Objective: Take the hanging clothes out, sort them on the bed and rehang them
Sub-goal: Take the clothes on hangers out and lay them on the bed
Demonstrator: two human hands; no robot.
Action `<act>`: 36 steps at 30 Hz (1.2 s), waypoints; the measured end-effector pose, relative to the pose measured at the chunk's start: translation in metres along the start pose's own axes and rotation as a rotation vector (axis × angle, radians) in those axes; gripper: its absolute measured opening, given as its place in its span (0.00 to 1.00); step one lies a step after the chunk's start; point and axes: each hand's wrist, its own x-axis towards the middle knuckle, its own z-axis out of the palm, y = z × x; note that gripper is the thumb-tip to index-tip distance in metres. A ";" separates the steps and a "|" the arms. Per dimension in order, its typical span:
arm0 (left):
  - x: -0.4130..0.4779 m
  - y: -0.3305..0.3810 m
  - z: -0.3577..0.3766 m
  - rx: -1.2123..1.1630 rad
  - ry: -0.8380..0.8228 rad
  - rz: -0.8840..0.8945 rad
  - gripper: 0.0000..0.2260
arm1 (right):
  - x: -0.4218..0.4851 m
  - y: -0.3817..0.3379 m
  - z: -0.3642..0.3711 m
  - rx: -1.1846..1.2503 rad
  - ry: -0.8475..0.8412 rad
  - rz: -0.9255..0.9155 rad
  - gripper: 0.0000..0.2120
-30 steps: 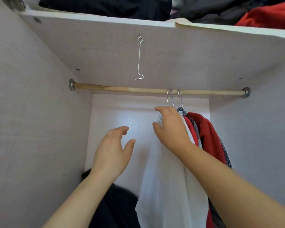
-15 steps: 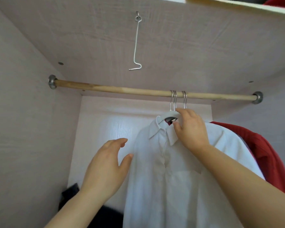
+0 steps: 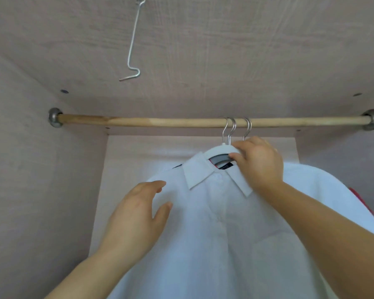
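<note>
The pale wood-grain board [image 3: 225, 50] that roofs the wardrobe fills the upper half of the frame. Below it, a white shirt [image 3: 214, 244] spreads across the lower centre and right, its collar facing the camera and its front buttoned. It hangs from the wooden rail [image 3: 138, 121] that runs from left to right across the middle.

The right hand [image 3: 259, 162], at centre right, grips the white hanger [image 3: 219, 148] at the shirt's neck, fingers curled over the top and thumb underneath. The left hand [image 3: 136, 216], at lower centre left, has its fingers apart and relaxed in front of the shirt's shoulder, holding nothing; whether it touches the cloth cannot be told.

Three metal hooks [image 3: 231, 130] sit close together on the rail above the right hand. A bent wire hook [image 3: 132, 44] dangles from the board at upper left. A sliver of red garment [image 3: 354, 192] shows behind the shirt at the right edge.
</note>
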 end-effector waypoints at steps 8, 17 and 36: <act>0.017 -0.002 -0.022 0.038 0.163 0.011 0.18 | 0.001 -0.037 -0.009 0.282 0.127 -0.131 0.14; -0.096 -0.027 -0.054 0.103 0.097 -0.159 0.22 | -0.145 -0.117 -0.001 0.561 0.086 -0.307 0.14; -0.431 0.044 -0.156 0.596 0.083 -0.998 0.11 | -0.471 -0.219 -0.034 1.317 -0.598 -0.343 0.13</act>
